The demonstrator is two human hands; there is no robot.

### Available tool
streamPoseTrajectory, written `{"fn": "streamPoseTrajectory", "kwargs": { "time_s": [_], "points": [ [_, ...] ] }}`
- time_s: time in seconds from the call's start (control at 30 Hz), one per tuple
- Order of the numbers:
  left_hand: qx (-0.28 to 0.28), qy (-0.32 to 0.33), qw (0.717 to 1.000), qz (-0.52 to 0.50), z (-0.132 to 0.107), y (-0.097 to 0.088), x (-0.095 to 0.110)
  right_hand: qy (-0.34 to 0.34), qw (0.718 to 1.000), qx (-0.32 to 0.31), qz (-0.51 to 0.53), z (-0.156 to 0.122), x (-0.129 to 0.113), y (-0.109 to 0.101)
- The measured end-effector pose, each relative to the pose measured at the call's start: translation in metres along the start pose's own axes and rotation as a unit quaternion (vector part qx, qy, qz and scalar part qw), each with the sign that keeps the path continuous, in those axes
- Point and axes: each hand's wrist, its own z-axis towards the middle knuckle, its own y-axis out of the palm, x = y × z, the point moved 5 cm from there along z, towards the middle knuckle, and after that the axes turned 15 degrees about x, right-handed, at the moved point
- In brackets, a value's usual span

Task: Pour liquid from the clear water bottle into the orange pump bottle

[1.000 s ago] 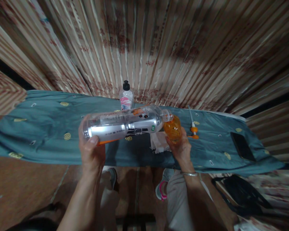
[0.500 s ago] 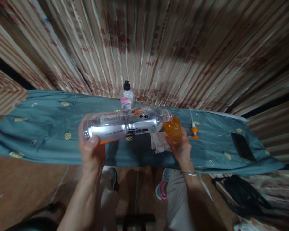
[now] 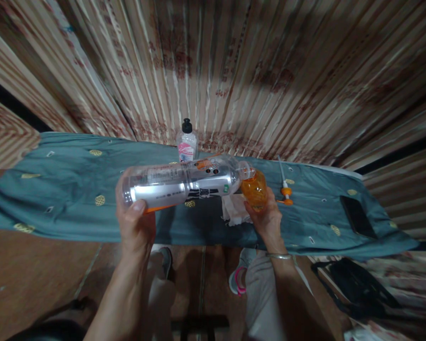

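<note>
Bottle necks come together in mid-air over the middle of the surface [image 3: 67, 189], where the person I'm watching has both hands busy. The large clear bottle [image 3: 170, 184], with a silver and orange label, is held almost level, its uncapped neck pointing right and set against the top of the small orange bottle [image 3: 254, 192]; from where I stand I can't tell whether the rims touch or one overlaps the other. The left hand [image 3: 137, 227] has its grip wrapped round the big bottle's base end, thumb along the near side. The right hand [image 3: 270, 218] has its grip closed on the orange bottle, which leans towards the clear one.

Just beneath lies a pale crumpled cloth [image 3: 234, 210], partly covered by the right hand. To the right rests an orange pump head [image 3: 286, 192] with its thin tube [image 3: 281, 168] pointing away, and farther along, a black phone [image 3: 358, 216]. Behind the big bottle stands a clear bottle with a black cap [image 3: 187, 144] and pink label. Teal fabric printed with yellow shapes drapes everything, up against a striped curtain [image 3: 213, 71].
</note>
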Motion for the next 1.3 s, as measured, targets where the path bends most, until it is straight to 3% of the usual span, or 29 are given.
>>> {"fn": "streamPoseTrajectory", "kwargs": {
  "time_s": [0.53, 1.1, 1.3],
  "points": [
    [-0.028, 0.027, 0.998, 0.039, -0.0002, 0.0002, 0.0013, 0.017, 1.0, -0.011, -0.014, 0.0009, -0.0018, -0.0009],
    [0.007, 0.012, 0.999, 0.033, 0.0002, -0.0001, 0.002, 0.016, 1.0, -0.012, -0.015, 0.0022, -0.003, -0.0022],
    [-0.02, 0.033, 0.999, 0.033, -0.0004, 0.0014, 0.0026, 0.007, 1.0, -0.005, -0.015, 0.0014, -0.0024, -0.0023]
  ]
}}
